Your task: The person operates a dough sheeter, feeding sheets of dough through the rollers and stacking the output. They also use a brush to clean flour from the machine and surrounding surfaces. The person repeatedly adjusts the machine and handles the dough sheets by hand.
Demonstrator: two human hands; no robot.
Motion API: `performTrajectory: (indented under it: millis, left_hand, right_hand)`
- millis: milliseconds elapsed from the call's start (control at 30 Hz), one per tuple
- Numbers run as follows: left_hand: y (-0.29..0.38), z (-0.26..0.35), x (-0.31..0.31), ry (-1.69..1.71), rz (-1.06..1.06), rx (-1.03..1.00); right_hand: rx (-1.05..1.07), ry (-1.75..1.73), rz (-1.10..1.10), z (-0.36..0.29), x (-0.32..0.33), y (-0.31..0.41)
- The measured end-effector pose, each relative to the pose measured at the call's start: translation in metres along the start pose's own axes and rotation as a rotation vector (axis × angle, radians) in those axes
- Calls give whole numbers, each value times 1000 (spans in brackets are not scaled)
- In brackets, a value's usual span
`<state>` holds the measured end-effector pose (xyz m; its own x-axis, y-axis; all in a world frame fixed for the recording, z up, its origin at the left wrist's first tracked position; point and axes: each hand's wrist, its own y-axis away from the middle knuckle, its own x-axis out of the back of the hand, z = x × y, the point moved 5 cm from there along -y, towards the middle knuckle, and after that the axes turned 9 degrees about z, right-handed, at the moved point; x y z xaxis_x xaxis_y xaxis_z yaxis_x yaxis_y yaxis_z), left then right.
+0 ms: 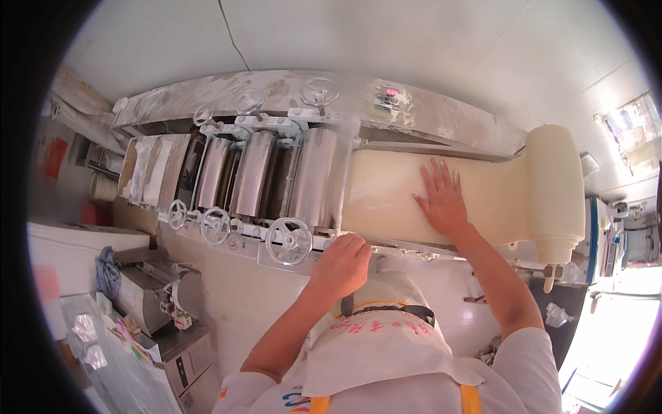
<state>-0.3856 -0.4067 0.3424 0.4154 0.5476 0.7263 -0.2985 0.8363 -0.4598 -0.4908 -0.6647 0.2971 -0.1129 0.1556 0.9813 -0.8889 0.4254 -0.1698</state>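
Note:
A wide sheet of pale dough point(385, 194) lies along the bed of a dough sheeting machine point(315, 176). At its right end the sheet runs onto a thick dough roll point(554, 186) wound on a rod. My right hand point(444, 199) rests on the sheet, palm down with the fingers spread and flour on the fingertips. My left hand point(342, 264) is at the machine's front edge, beside the largest handwheel point(289, 241), fingers curled; what lies under them is hidden. Polished steel rollers point(313, 173) stand left of the sheet.
A flour-dusted metal housing with a lit control panel point(388, 98) runs behind the rollers. Smaller handwheels point(215, 226) line the front. At the lower left stand another metal machine point(150, 295) with a blue cloth point(107, 271) beside it, and a plastic-covered surface point(114, 357).

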Motion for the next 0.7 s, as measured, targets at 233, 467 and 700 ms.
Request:
performTrajectory:
  millis: [233, 467, 700]
  left_hand:
    - [-3, 5, 0, -59, -15, 12]
    - [-31, 31, -22, 79, 116, 90]
    - [-74, -8, -105, 209, -363, 508]
  right_hand:
    - [652, -250, -139, -41, -3, -5]
    - [284, -596, -104, -27, -1, -56]
    - [-208, -673, 466, 59, -29, -206]
